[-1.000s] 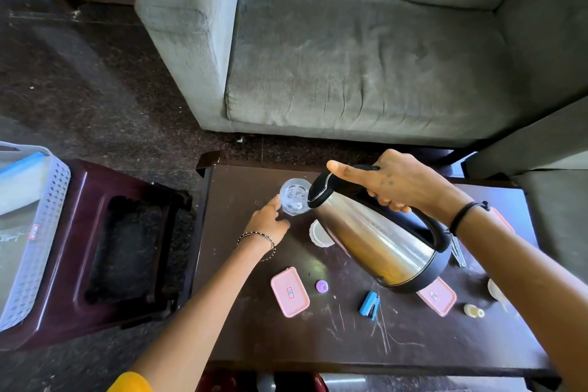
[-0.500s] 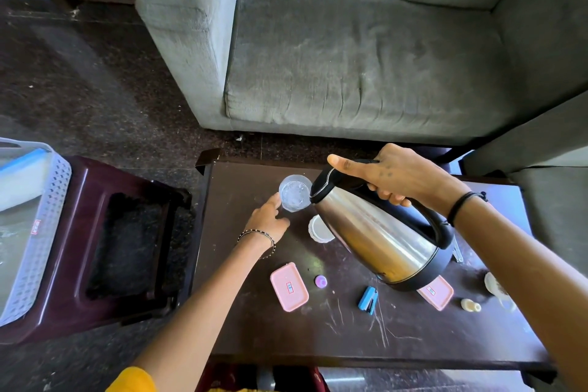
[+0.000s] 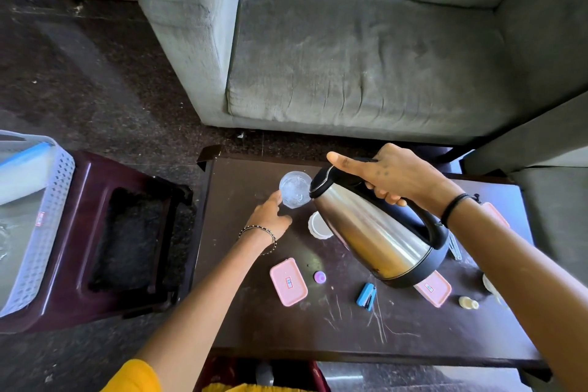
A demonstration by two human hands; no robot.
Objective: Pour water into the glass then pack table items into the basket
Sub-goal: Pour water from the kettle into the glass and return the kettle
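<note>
At the far left of the dark table (image 3: 254, 312), the right hand (image 3: 391, 175) grips the steel kettle (image 3: 375, 239) by its black handle, fingers wrapped round, one digit stretched out over the lid. The kettle is tipped, its spout right at the rim of the glass (image 3: 295, 189). The left hand (image 3: 270, 216) holds the glass from the near side, finger and thumb curved against it. Nearer lie a pink box (image 3: 288, 282) and a blue stapler (image 3: 366, 295). The basket (image 3: 47, 216) sits off left on a maroon stool (image 3: 127, 232).
</note>
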